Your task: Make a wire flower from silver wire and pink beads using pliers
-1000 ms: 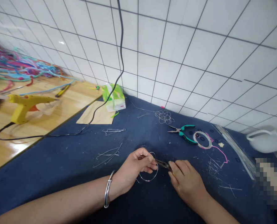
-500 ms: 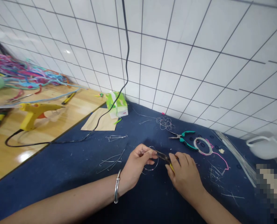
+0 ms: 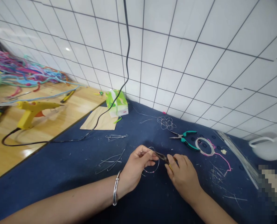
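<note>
Little has moved since the earlier frame beyond a slight shift of view. The left hand (image 3: 138,163) pinches a beaded wire ring (image 3: 153,171) over the blue bench (image 3: 82,174); the right hand (image 3: 183,172) is wrapped around pliers (image 3: 162,156), their tips hard to make out. Red print (image 3: 125,112) on the tissue pack (image 3: 117,100) is illegible; pixelation obscures the lower right.

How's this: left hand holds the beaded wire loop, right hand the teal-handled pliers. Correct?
Not quite: in the head view, the right hand grips yellow-handled pliers; the teal-handled pliers lie on the table. The left hand holds the loop.
</note>
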Available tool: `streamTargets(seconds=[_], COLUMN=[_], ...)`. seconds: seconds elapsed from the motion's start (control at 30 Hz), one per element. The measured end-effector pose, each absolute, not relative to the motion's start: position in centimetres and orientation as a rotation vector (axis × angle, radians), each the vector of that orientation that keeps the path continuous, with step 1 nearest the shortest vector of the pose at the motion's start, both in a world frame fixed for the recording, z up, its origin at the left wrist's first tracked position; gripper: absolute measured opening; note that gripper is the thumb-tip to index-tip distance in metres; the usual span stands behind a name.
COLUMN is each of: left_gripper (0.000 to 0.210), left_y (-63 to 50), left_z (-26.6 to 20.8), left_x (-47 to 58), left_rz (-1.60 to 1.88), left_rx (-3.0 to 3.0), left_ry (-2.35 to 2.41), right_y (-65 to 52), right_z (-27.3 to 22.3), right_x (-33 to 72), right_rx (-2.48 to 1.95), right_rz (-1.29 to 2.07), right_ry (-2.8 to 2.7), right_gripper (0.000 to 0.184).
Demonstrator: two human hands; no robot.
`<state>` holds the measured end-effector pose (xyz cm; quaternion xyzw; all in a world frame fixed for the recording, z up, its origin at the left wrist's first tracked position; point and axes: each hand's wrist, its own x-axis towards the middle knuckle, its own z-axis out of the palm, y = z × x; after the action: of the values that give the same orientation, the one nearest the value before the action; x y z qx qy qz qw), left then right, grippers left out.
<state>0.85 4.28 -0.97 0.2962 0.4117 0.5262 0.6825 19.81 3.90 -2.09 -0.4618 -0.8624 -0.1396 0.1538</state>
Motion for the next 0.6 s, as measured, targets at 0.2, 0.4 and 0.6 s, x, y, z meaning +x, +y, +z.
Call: streamTargets(seconds=[0.2,0.4,0.6], left_gripper=[0.015,0.014,0.012], left_y=[4.4,4.4,4.1], left_z=[-1.3,-1.6,-1.4], left_x=[0.5,0.2,0.8], left_rz=[1.137,1.008,0.883], left_rx=[0.674,0.787,0.869], left_ry=[0.913,0.912,0.907], right_y=[4.1,4.6,4.3], right_z=[-2.4,-1.9,-0.5], right_x=[20.1,20.6,19.8], right_rx=[-1.341,-1.492,-1.361], right_rz=[-0.152,-0.188,0.297], right_ry=[-2.448,-2.369,-2.297], right_gripper=[0.029,0.034,0.029])
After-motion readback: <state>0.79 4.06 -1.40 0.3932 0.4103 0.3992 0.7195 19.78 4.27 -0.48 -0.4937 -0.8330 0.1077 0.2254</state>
